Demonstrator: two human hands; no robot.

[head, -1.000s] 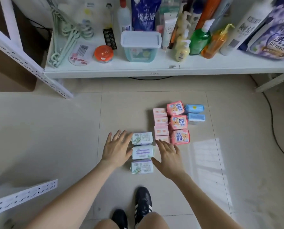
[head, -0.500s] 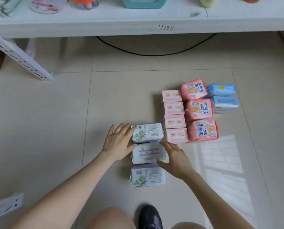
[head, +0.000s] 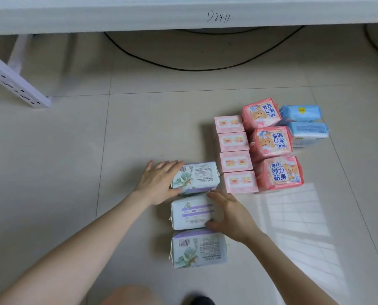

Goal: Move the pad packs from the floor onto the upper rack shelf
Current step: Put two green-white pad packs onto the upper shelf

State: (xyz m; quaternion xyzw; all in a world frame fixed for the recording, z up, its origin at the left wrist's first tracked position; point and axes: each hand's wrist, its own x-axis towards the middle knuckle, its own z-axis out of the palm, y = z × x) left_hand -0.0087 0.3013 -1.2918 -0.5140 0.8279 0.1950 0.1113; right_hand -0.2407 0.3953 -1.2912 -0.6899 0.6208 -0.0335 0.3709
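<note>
Three white-and-purple pad packs lie in a column on the tiled floor: a far one (head: 198, 177), a middle one (head: 189, 213) and a near one (head: 197, 249). My left hand (head: 158, 183) grips the left end of the far pack, fingers over its far edge and thumb at its near edge. My right hand (head: 231, 216) grips the right end of the middle pack between fingers and thumb. To the right stand several small pink boxes (head: 234, 155), three pink bear-print packs (head: 271, 143) and two blue packs (head: 303, 124). The upper rack shelf is out of view.
The white front edge of the rack's low shelf (head: 183, 16), marked D2411, runs across the top. A black cable (head: 183, 68) curves on the floor under it. A perforated white rack upright (head: 14, 84) slants at the left. My shoe (head: 202, 301) shows at the bottom edge.
The view has dropped and moved closer to the floor. My left hand has closed onto the far pack's end, and my right hand has wrapped around the middle pack's right end.
</note>
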